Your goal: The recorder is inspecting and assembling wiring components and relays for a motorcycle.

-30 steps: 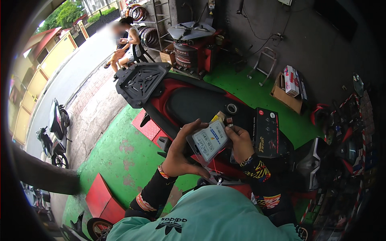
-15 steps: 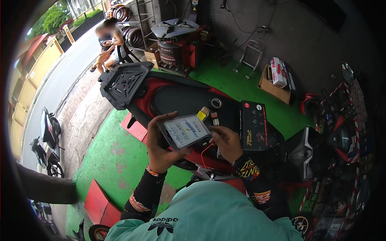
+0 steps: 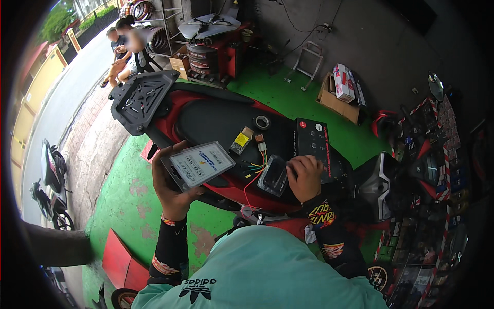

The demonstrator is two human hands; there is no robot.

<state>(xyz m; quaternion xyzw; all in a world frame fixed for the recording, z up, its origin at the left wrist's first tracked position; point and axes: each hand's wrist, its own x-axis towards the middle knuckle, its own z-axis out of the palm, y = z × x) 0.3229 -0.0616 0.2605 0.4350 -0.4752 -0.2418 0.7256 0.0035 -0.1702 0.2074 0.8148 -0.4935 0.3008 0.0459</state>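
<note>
Above the long black seat's point(image 3: 208, 122) near edge, a flat clear-plastic pack point(image 3: 201, 165) with white card is held by the left hand point(image 3: 172, 196): judged light, stiff, slick, best gripped edgewise. Whether the clear plastic shell point(image 3: 272, 176) is gripped by the curled right hand point(image 3: 306, 178) cannot be told.

Scooter seat point(image 3: 206, 121) layout

Left hand point(image 3: 172, 191) held packet point(image 3: 199, 165), left of small box point(image 3: 241, 141). Connector point(image 3: 260, 142) sat right of small box, tape roll point(image 3: 256, 124) beyond both. Plastic case point(image 3: 272, 176) lay before connector, left of right hand point(image 3: 305, 177). Carton point(image 3: 313, 143) lay right of tape roll.
</note>
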